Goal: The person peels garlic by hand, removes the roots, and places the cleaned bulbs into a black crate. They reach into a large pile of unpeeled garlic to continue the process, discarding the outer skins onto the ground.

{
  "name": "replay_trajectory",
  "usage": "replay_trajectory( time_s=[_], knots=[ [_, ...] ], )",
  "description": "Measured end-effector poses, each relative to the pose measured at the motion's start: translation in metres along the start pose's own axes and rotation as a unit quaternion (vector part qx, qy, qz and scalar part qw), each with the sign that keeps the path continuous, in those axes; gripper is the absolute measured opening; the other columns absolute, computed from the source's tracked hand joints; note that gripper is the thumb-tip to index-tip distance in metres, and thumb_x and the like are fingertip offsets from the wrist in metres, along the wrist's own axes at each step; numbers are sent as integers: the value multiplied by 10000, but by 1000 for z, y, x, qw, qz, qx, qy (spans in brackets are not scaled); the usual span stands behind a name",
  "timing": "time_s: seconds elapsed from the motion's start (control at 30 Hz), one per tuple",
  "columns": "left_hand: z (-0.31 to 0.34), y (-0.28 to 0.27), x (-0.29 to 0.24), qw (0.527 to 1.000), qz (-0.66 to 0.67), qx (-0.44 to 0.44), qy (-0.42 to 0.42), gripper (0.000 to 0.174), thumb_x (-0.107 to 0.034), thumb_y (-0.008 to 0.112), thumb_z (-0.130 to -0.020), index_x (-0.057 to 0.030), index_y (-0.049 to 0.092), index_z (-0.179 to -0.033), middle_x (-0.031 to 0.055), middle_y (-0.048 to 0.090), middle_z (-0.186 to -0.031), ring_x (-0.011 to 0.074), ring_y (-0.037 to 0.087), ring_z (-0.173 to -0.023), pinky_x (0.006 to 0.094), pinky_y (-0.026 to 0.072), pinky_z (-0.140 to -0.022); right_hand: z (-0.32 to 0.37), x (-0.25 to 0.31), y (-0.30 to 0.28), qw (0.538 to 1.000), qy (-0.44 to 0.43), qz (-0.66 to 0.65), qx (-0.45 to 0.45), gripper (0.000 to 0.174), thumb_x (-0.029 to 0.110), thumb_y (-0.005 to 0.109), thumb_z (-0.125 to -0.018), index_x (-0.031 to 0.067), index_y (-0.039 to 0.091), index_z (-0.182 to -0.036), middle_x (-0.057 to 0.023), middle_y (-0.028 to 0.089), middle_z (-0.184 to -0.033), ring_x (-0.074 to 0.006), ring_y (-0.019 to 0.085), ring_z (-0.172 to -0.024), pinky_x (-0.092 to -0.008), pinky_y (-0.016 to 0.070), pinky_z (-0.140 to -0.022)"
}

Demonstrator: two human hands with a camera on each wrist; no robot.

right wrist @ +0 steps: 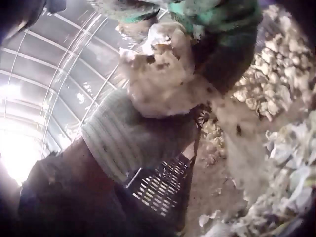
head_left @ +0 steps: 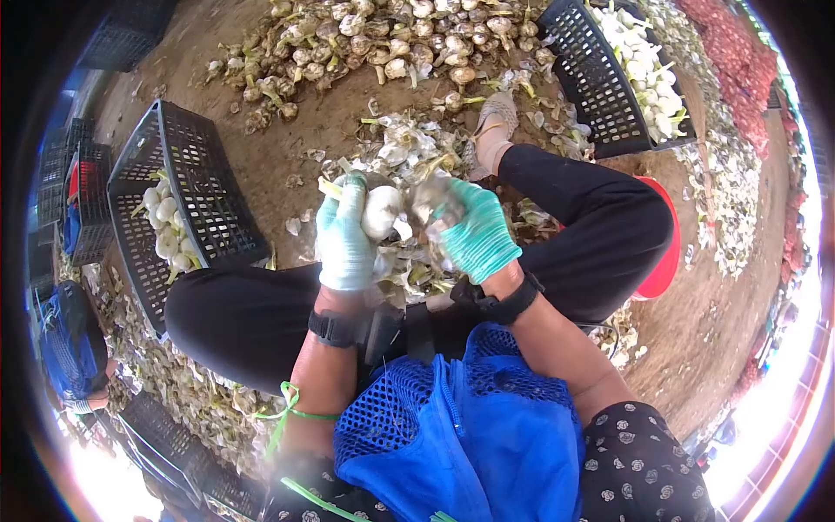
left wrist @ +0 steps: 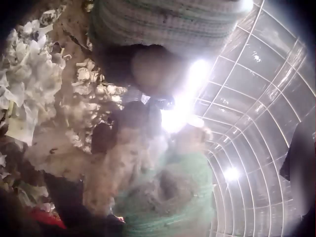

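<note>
In the head view a white garlic bulb (head_left: 381,211) with a pale green stalk (head_left: 330,188) is held in my left hand (head_left: 346,239), which wears a light glove with green-stained fingers. Close on its right, my right hand (head_left: 477,230), in a green-striped glove, pinches loose papery garlic skin (head_left: 430,202), blurred here. The right wrist view shows torn skin (right wrist: 163,89) hanging below the right glove (right wrist: 217,19), beside the left glove (right wrist: 143,140). Both hands are above a heap of peeled skins (head_left: 409,148) between the legs.
Unpeeled garlic bulbs (head_left: 374,43) lie piled on the dirt floor ahead. Black crates with white bulbs stand at left (head_left: 217,191) and upper right (head_left: 600,78). A red bucket (head_left: 665,252) is by the right knee. Red mesh sacks (head_left: 731,65) lie far right.
</note>
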State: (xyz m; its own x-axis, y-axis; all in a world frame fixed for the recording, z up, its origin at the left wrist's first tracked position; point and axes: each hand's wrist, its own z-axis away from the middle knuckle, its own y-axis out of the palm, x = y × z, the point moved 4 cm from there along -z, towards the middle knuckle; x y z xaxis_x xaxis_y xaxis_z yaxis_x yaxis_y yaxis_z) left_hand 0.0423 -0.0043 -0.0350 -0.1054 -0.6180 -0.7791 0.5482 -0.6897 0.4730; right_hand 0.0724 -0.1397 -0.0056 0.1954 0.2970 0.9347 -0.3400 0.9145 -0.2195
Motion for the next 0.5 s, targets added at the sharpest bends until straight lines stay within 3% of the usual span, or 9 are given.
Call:
replay_trajectory(
  time_s=[0.03, 0.07, 0.1, 0.13, 0.27, 0.3, 0.33, 0.47, 0.5],
  knots=[
    [0, -1, -1, 999, -32, 0, 11, 198, -195, 448, -828, -17, 529, -856, 70, 561, -790, 146, 549, -667, 248, 461, -588, -8, -34, 17, 888, 189, -417, 38, 157, 57, 556, -702, 2, 554, -849, -46, 572, -719, -120, 524, -623, -252, 422, -544],
    [0, -2, -3, 998, -65, 0, 23, 199, -194, 447, -828, -15, 527, -862, 73, 561, -792, 147, 549, -671, 246, 462, -584, -7, -32, 19, 888, 190, -416, 39, 157, 57, 556, -702, 2, 554, -849, -46, 572, -719, -120, 524, -623, -252, 422, -544],
    [3, 3, -6, 998, -57, 13, 21, 215, -216, 448, -828, -20, 527, -870, 76, 562, -789, 146, 549, -678, 249, 464, -581, -6, -17, 15, 991, 46, -117, 53, 177, 82, 566, -694, -6, 553, -847, -59, 572, -716, -131, 527, -624, -261, 426, -545],
    [3, 2, -5, 998, -56, 13, 21, 215, -216, 448, -828, -20, 527, -870, 76, 562, -789, 146, 549, -678, 249, 464, -581, -2, 0, 17, 973, -104, 197, 61, 201, 107, 575, -687, -14, 551, -846, -72, 571, -712, -142, 529, -625, -269, 430, -546],
    [-5, -13, 12, 992, 93, 24, -88, 269, -287, 442, -829, -39, 522, -894, 86, 566, -783, 190, 555, -683, 305, 469, -596, 6, 3, 17, 995, -47, -29, 85, 196, -3, 529, -683, -38, 545, -875, -88, 578, -764, -120, 526, -672, -236, 430, -585],
    [-4, -13, 16, 978, 153, 23, -143, 288, -307, 442, -826, -35, 512, -890, 88, 561, -773, 183, 551, -669, 294, 465, -607, 5, -3, 19, 975, 53, -175, 129, 234, -59, 484, -676, -43, 533, -905, -77, 580, -793, -106, 519, -678, -220, 428, -597],
    [-4, -13, 20, 957, 212, 23, -197, 307, -326, 442, -822, -32, 502, -886, 90, 556, -764, 176, 546, -655, 283, 461, -617, 5, -3, 17, 974, 52, -176, 132, 234, -59, 484, -676, -43, 533, -905, -77, 580, -793, -106, 519, -678, -220, 428, -597],
    [0, -2, 12, 972, 174, 0, -161, 337, -350, 424, -823, -41, 513, -924, 94, 569, -823, 225, 556, -735, 336, 476, -645, 5, 1, 5, 983, 88, -149, 62, 267, -60, 449, -702, -39, 508, -961, -69, 580, -812, -93, 518, -698, -206, 422, -611],
    [0, -1, 14, 971, 176, 1, -162, 337, -350, 424, -823, -41, 513, -924, 94, 569, -823, 225, 556, -735, 336, 476, -645, 1, 3, 0, 998, 12, -64, -10, 272, -59, 444, -710, -38, 504, -975, -63, 578, -821, -94, 519, -703, -202, 420, -613]
  ],
)
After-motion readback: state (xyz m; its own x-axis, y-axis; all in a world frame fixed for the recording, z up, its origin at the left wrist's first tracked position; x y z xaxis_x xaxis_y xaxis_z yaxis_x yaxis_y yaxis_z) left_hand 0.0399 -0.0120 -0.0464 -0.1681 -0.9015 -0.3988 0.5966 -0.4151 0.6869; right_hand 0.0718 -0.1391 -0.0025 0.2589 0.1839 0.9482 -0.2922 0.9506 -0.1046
